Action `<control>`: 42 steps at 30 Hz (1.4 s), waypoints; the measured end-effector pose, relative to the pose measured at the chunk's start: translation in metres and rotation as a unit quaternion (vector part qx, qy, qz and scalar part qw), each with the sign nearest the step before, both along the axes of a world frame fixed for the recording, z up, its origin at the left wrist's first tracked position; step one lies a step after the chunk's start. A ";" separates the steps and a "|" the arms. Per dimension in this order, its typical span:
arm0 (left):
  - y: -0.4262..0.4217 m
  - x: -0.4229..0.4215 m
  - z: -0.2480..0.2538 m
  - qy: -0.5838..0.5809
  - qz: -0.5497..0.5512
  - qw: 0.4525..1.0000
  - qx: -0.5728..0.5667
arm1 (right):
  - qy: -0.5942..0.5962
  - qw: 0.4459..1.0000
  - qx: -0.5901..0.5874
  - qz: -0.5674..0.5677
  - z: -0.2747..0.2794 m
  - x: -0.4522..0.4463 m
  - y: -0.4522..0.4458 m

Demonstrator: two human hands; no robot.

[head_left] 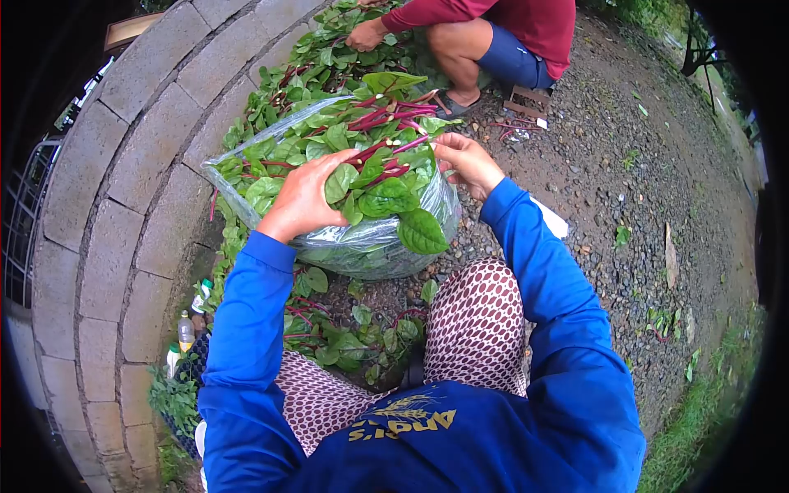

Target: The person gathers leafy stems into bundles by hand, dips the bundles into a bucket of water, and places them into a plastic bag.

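the left hand [306,195] curls round a bunch of leafy stems [386,187] at the mouth of a clear plastic bag [370,256], its fingers on the upper side, its thumb lower down, with green leaves in the gap between. from that hand the bunch spreads toward two and three o'clock, its dark red stems pointing at the right hand [470,167]. the right hand is at the bag's three o'clock edge, thumb and forefinger bent close by the stem ends; i cannot tell whether they pinch a stem, the plastic or nothing. the bag is heaped with greens, and one broad leaf hangs over its side at five o'clock.

more loose greens [353,341] lie on the ground at six o'clock. at twelve, another person's hand [367,34] is at a leafy pile [329,62]. a block wall [156,156] curves along nine o'clock.
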State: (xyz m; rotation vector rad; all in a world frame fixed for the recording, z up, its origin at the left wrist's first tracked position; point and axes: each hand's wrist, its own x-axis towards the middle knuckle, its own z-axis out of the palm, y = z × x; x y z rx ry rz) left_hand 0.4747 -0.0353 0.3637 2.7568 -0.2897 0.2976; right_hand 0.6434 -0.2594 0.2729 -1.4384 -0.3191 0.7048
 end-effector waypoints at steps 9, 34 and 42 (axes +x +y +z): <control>-0.001 -0.007 -0.001 -0.004 0.001 1.000 0.000 | -0.130 0.982 -0.105 0.086 0.013 0.005 0.010; 0.001 0.006 -0.008 0.020 -0.013 1.000 -0.020 | -0.460 0.729 -0.500 0.085 0.027 0.036 0.012; -0.017 0.011 -0.001 -0.001 -0.013 1.000 0.022 | -0.539 0.730 -0.420 0.003 0.063 0.056 -0.016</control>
